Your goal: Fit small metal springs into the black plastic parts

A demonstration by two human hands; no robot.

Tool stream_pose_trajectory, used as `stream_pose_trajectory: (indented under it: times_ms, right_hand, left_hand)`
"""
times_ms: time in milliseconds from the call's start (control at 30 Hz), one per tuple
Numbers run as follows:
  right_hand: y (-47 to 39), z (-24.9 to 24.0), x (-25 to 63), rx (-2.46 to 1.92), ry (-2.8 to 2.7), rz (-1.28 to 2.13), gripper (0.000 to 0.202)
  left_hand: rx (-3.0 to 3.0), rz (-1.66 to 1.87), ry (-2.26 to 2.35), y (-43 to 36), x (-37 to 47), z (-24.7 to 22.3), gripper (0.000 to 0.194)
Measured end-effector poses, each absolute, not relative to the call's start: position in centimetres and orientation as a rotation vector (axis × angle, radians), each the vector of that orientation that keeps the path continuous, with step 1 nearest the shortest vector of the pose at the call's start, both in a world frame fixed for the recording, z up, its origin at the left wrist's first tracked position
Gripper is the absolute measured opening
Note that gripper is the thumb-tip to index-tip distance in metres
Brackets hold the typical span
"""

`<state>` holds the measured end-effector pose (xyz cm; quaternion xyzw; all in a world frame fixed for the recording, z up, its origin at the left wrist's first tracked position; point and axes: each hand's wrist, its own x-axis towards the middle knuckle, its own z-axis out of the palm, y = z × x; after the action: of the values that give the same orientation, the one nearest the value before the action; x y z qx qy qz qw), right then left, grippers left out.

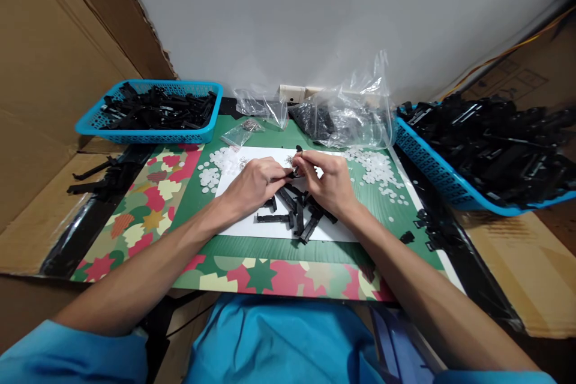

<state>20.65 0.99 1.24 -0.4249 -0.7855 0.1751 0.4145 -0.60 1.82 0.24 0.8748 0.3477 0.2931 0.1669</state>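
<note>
Over a white sheet of paper (pixel 243 229), my left hand (pixel 258 185) and my right hand (pixel 332 183) meet with fingertips pinched together. Between them is a small black plastic part (pixel 299 149), its upper end poking out above the right fingers; the rest is mostly covered. Whether the right fingers also hold some tiny piece cannot be made out. Just below the hands lies a loose pile of black plastic parts (pixel 274 218). Tiny metal pieces (pixel 288 160) are scattered on the paper behind the fingers.
White discs lie in a left pile (pixel 210 177) and a right pile (pixel 375 167). Blue baskets of black parts stand at left (pixel 148 137) and right (pixel 443 171). Clear plastic bags (pixel 360 111) rest against the wall. Black pieces (pixel 407 237) sit near the mat's right edge.
</note>
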Motion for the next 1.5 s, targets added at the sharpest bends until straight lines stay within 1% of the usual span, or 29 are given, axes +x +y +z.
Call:
stream_pose_trajectory:
  times_ms: [67,167,333,400,500,633,733,833,1000,1267,1433,1500]
  right_hand:
    - [1.0,1.5,20.8,-1.071,-1.931,0.470,0.034]
    - [1.2,2.3,21.5,-1.091,-1.798,0.470,0.032]
    - [1.9,3.9,22.7,-1.095,-1.653,0.333,0.034]
    - [2.5,4.5,22.0,-1.062,-1.761,0.362,0.032]
    - [3.9,5.1,19.7,-1.034,-2.080,0.474,0.026]
    - [6.6,4.6,16.4,-1.206,-2.377,0.625,0.015]
    - [8.4,3.5,15.0,-1.296,-2.414,0.656,0.005]
    - [9.1,2.3,14.3,-1.366,-2.382,0.627,0.012]
    - [8.8,1.2,13.7,-1.422,-2.345,0.608,0.004]
    - [8.7,1.9,13.5,-1.322,-2.356,0.692,0.013]
    - [8.9,2.3,14.0,-1.269,-2.348,0.776,0.014]
    - [8.8,2.5,14.4,-1.246,-2.342,0.805,0.018]
  left_hand:
    - [2.487,0.836,1.003,1.7,-0.5,0.2,0.023]
    - [2.407,0.931,1.035,1.5,-0.2,0.2,0.015]
    - [2.063,1.321,1.206,2.3,-0.8,1.1,0.023]
    - [1.911,1.486,1.277,3.4,-1.9,1.7,0.024]
    - [1.647,1.709,1.279,5.2,-3.9,2.1,0.028]
    - [1.443,1.850,1.260,6.6,-5.6,1.7,0.031]
    - [1.404,1.879,1.262,6.7,-5.8,1.2,0.032]
    - [1.422,1.878,1.244,6.5,-5.5,1.0,0.031]
    - [1.504,1.834,1.267,6.1,-5.0,1.2,0.027]
    - [1.555,1.779,1.275,5.3,-4.6,1.8,0.025]
    - [1.542,1.769,1.270,5.3,-4.7,1.8,0.024]
    - [1.537,1.759,1.269,5.3,-4.7,1.8,0.024]
